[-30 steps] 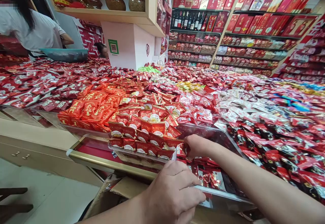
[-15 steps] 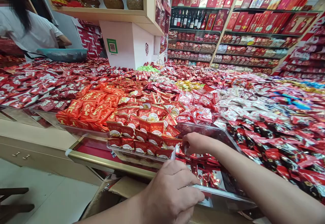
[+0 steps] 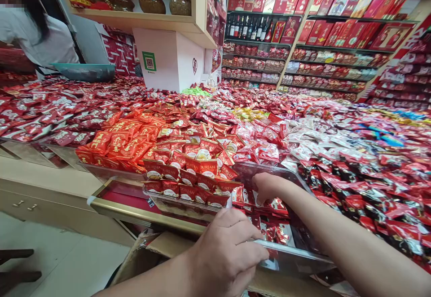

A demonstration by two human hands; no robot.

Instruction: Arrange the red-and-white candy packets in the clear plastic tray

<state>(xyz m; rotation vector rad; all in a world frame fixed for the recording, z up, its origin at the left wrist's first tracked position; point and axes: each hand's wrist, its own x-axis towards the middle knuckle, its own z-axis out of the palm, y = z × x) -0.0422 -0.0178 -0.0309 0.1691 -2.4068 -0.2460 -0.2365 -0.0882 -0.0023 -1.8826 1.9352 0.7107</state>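
My left hand (image 3: 232, 252) is closed over the front rim of a clear plastic bin (image 3: 296, 254), its fingers curled around the edge. My right hand (image 3: 267, 187) reaches down into that bin, with its fingers bent and their tips partly hidden among red-and-white candy packets (image 3: 276, 207); what they pinch, if anything, cannot be made out. More shiny red packets (image 3: 284, 234) lie near the bin's front wall. Just left of both hands, red durian candy packets (image 3: 188, 178) stand in stacked rows in a neighbouring clear bin.
Orange-red packets (image 3: 117, 139) are heaped further left, and black-and-red ones (image 3: 350, 184) lie to the right. A cardboard box (image 3: 168, 247) sits below the counter's gold edge (image 3: 144, 211). Behind the counter, a person in a white shirt (image 3: 43, 36) stands near a teal basin (image 3: 85, 71).
My right hand has moved rightward and slightly up, away from the durian packets, uncovering red-and-white packets in the bin. My left hand stays on the rim. The person behind has shifted left.
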